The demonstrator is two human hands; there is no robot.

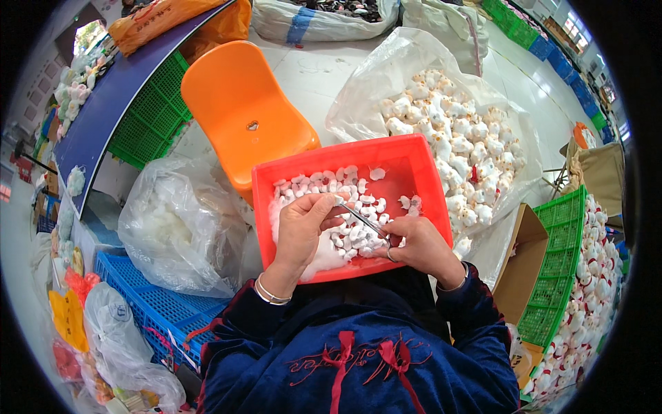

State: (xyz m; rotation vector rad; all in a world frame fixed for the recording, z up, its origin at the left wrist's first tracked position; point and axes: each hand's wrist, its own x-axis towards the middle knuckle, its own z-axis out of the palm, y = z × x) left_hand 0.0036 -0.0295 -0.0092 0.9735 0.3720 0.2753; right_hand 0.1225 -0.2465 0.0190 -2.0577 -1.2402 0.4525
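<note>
A red plastic tub (431, 186) sits in front of my body. It holds many small white plush pieces (358, 240) and a patch of white fluffy stuffing (323, 262) along its near left side. Over the tub, my left hand (302, 224) pinches one small white plush piece (338, 200) between thumb and fingers. My right hand (419, 243) grips slim metal tweezers (365, 219), whose tip points up and left to that piece. Whether the tip is inside the piece is too small to tell.
Beyond the tub stands an orange chair (241, 117). A clear bag of white plush heads (476, 152) lies right of it. At left are a bag of stuffing (176, 221) and a blue crate (155, 297). A green crate (552, 297) and cardboard box (520, 265) flank my right.
</note>
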